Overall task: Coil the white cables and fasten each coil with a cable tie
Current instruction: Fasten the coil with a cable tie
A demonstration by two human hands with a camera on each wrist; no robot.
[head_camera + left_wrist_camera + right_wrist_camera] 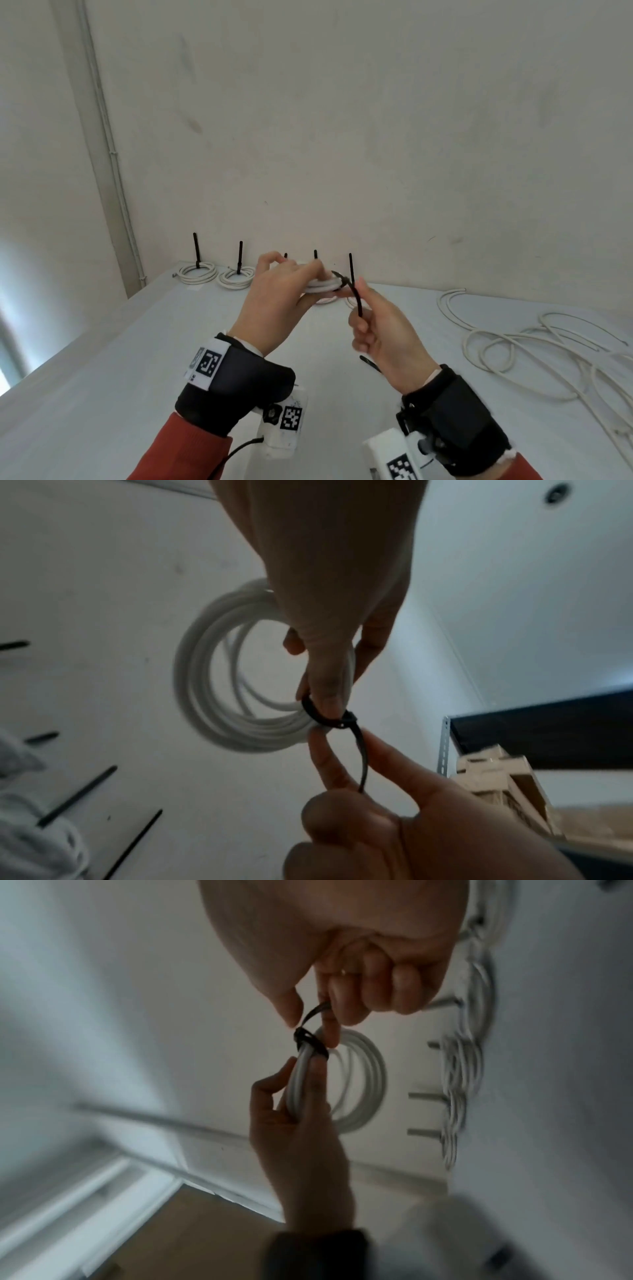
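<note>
Hanging coil (320, 286): white cable in several round turns is being held in mid-air, clear of the surface below.
cable tie (361, 753): black strap is wrapping the strands at the right edge of the hanging coil. Its head is sitting against the bundle and its tail is running out to the right.
left hand (277, 301): is gripping the coil just beside the tie, with thumb and fingers clamping the strands from opposite sides.
right hand (383, 332): is pinching the tie's tail between thumb and forefinger, close to the head. The remaining fingers are curling toward the palm.
black strip (370, 363): is lying under the right hand. It is possibly a spare tie, though too much of it is hidden to be sure.
tied coils (198, 272): are lying in a row at the far edge, each with a black tail standing upright. Those behind the hands are partly hidden.
loose cables (534, 346): are sprawling uncoiled at the right, well apart from the hands.
table (137, 359): pale top is carrying the tied coils, the loose cables and the strip.
wall (342, 137): plain and off-white, is rising directly behind the row.
</note>
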